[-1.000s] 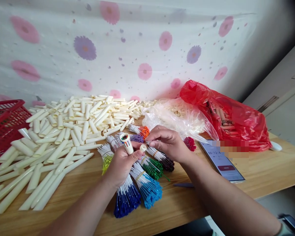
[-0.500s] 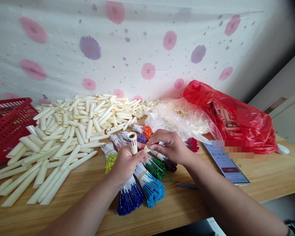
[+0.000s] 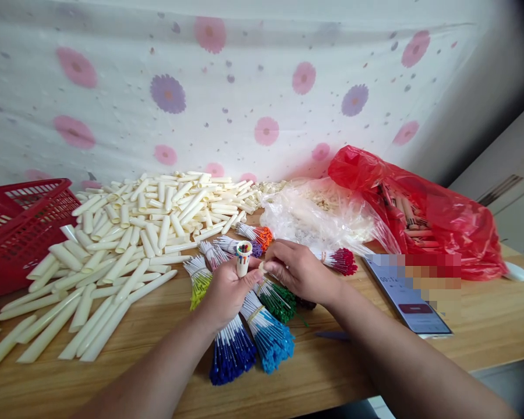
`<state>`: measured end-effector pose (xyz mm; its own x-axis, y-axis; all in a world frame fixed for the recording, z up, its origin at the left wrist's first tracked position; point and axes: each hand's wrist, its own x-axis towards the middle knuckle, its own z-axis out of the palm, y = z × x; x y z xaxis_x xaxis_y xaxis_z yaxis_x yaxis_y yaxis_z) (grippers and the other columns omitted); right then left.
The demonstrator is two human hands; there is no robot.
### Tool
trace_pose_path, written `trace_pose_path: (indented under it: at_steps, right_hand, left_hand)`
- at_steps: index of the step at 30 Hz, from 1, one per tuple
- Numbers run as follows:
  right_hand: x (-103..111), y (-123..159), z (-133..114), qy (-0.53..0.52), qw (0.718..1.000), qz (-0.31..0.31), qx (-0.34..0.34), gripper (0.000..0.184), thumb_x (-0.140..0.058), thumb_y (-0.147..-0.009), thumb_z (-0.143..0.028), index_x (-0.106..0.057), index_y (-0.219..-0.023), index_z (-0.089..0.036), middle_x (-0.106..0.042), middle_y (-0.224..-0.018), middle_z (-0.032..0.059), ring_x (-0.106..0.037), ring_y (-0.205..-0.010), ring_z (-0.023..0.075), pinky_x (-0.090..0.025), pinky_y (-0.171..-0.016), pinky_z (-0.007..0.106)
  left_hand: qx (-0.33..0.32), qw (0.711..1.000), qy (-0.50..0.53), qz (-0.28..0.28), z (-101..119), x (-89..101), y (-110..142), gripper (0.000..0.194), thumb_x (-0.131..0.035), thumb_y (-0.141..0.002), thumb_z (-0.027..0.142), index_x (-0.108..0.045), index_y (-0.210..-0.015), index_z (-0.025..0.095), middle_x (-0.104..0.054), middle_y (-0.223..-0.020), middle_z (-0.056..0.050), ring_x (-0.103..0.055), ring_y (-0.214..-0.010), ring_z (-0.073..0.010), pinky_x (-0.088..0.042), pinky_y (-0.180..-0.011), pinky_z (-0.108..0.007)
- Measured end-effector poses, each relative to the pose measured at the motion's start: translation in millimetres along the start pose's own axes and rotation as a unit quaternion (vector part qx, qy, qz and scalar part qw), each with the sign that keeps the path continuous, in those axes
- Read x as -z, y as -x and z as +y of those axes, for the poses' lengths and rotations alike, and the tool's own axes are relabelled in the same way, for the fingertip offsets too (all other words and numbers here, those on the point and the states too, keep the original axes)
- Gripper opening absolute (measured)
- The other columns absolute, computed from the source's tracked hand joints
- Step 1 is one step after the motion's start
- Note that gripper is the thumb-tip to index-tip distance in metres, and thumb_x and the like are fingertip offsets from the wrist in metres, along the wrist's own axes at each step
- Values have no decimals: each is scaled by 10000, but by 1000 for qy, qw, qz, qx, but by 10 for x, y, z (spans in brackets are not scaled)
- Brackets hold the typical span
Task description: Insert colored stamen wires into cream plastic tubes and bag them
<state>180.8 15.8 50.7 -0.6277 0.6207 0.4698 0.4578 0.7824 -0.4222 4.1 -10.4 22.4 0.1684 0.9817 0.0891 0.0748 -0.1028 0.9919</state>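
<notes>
My left hand (image 3: 224, 294) is closed around a cream multicolour pen barrel (image 3: 243, 266), held upright with its open top facing me and coloured pieces showing inside. Fingers of my right hand (image 3: 300, 270) pinch a small cream part (image 3: 262, 266) close beside the left thumb; its shape is mostly hidden. Below and around both hands lie banded bundles of thin pen refills: dark blue (image 3: 231, 355), light blue (image 3: 271, 344), green (image 3: 280, 301), yellow (image 3: 198, 285), orange (image 3: 262, 235), purple (image 3: 256, 249) and red (image 3: 344, 261). A dark bundle is largely covered by my right hand.
Many cream pen barrels (image 3: 126, 250) are heaped at left, beside a red basket (image 3: 26, 244). Clear plastic bags (image 3: 314, 215) and a red bag (image 3: 454, 227) of printed barrels stand at the back right. A phone (image 3: 413, 299) lies on the wooden table (image 3: 323, 372).
The whole view has shifted slightly, so things sit a little further right and lower. My right fingers have turned a little at the small cream part; both hands keep their hold.
</notes>
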Motion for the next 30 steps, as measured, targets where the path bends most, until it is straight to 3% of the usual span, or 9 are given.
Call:
trace_pose_path:
  at_steps: [5,10,14,19,23,28,30]
  right_hand:
    - [-7,13,-9,86,996,-1,-8,401,-345,-954,-388,-476,-638,-178,-471,-592,3,-414,-564,124,-300,-552,252]
    - [24,31,-37,34,999,-10,-11,309,-376,-946,-375,-506,-753,-172,-536,-730,27,-477,-652,127,-342,-590,238]
    - [23,33,-51,60,997,-25,-38,363,-357,-951,-359,-457,-650,-180,-455,-611,-6,-412,-569,115,-313,-556,241]
    - [-1,31,-54,49,998,-11,-22,337,-345,-952,-370,-503,-729,-173,-522,-715,28,-469,-632,126,-330,-573,239]
    - [-25,35,-49,65,997,-17,-47,395,-340,-959,-374,-502,-659,-176,-492,-617,8,-449,-577,120,-317,-566,244]
    - [-13,27,-51,56,998,-8,-35,348,-345,-953,-381,-526,-748,-166,-543,-731,35,-486,-642,127,-337,-578,236]
    - [-5,22,-56,87,995,-24,-42,361,-324,-957,-355,-510,-712,-167,-526,-679,23,-464,-609,126,-323,-571,244]
  left_hand:
    - [3,1000,-6,-5,20,-5,9,267,-679,-722,407,-668,-763,143,-581,-622,-3,-505,-594,-138,-392,-588,-248]
    - [-3,1000,-15,-7,37,10,-2,269,-667,-735,413,-677,-764,146,-594,-630,-6,-514,-599,-139,-402,-599,-252]
    - [-12,1000,-20,-19,19,25,-3,229,-661,-744,377,-664,-742,148,-586,-606,2,-513,-583,-135,-403,-600,-255]
    - [0,1000,-13,-19,26,18,-4,230,-660,-744,376,-662,-760,146,-588,-618,-2,-521,-596,-140,-407,-605,-255]
    - [-1,999,-25,-29,33,14,-5,232,-664,-731,376,-639,-698,148,-585,-619,-4,-524,-612,-147,-407,-609,-255]
    - [-8,999,-34,-13,14,30,-13,218,-635,-760,368,-665,-778,153,-595,-638,-2,-522,-602,-142,-404,-596,-251]
    - [-12,999,-41,-11,16,32,-20,197,-651,-743,352,-657,-733,155,-600,-638,-6,-525,-604,-145,-404,-604,-253]
